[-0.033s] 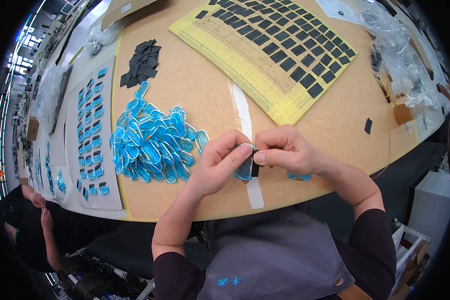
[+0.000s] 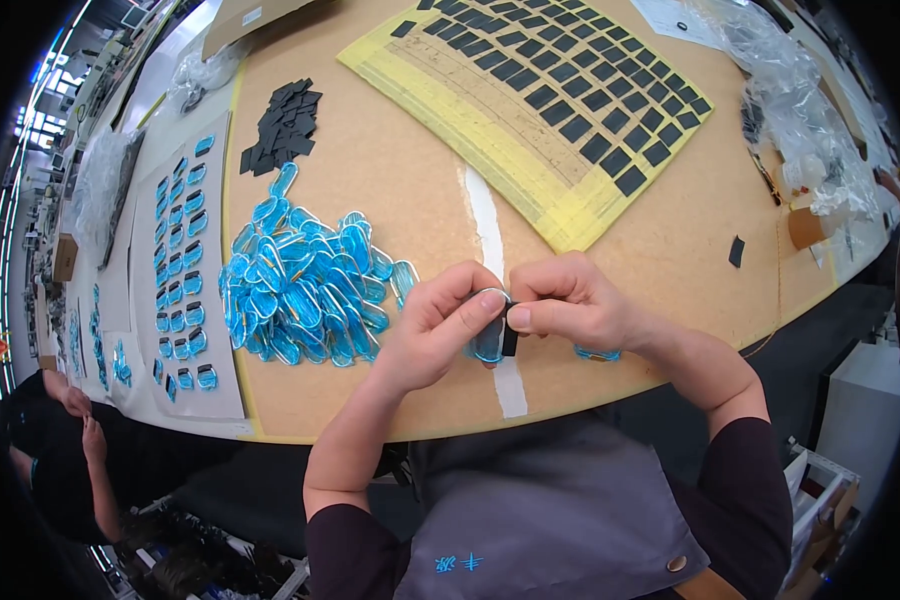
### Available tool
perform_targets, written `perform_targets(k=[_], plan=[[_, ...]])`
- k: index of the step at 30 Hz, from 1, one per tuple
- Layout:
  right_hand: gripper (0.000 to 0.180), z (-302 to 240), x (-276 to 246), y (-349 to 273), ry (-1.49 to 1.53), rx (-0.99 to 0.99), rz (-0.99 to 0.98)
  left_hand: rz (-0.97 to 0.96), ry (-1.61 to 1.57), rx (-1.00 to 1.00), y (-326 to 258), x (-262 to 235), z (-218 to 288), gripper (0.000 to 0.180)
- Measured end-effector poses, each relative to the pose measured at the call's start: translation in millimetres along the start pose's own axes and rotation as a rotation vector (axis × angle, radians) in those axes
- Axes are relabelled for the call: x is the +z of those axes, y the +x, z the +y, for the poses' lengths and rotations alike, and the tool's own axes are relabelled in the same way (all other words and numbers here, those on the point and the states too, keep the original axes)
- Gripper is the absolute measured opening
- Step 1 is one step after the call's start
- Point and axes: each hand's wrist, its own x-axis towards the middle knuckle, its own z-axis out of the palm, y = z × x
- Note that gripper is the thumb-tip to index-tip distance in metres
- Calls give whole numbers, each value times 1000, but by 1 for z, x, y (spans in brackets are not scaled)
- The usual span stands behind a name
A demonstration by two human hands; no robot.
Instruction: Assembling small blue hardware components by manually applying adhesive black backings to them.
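Between finger and thumb, my left hand (image 2: 440, 325) grips a blue oval piece with a pale rim (image 2: 486, 346). My right hand (image 2: 575, 305) pinches a small black patch (image 2: 510, 338) against the right edge of that piece. Whether the patch is fixed to it I cannot tell. Close to my left hand lies a heap of similar blue oval pieces (image 2: 305, 285). Another blue piece (image 2: 597, 353) rests on the table under my right wrist, partly covered by it.
Loose black patches (image 2: 285, 125) are piled behind the heap. A yellow-edged board (image 2: 560, 215) carries rows of black patches. At left, a grey sheet (image 2: 225, 385) holds rows of blue pieces with black ends. A lone black patch (image 2: 736, 251) lies right; a co-worker's hands (image 2: 78, 402) show far left.
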Motion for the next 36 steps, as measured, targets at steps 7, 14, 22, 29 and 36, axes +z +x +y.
perform_targets(k=[7,14,22,29,36], plan=[[21,-1,3,0,-72,-53,4,-25,21,-2,-1,-1,2,16],[21,7,8,-2,-110,-189,86,-12,83,21,0,4,3,17],[23,5,10,1,85,-83,91,95,52,64,-2,11,2,18],[24,12,13,-1,-9,-123,81,144,37,87,-2,13,0,17],[25,10,18,-1,-45,-178,168,217,15,176,-4,17,-6,14]])
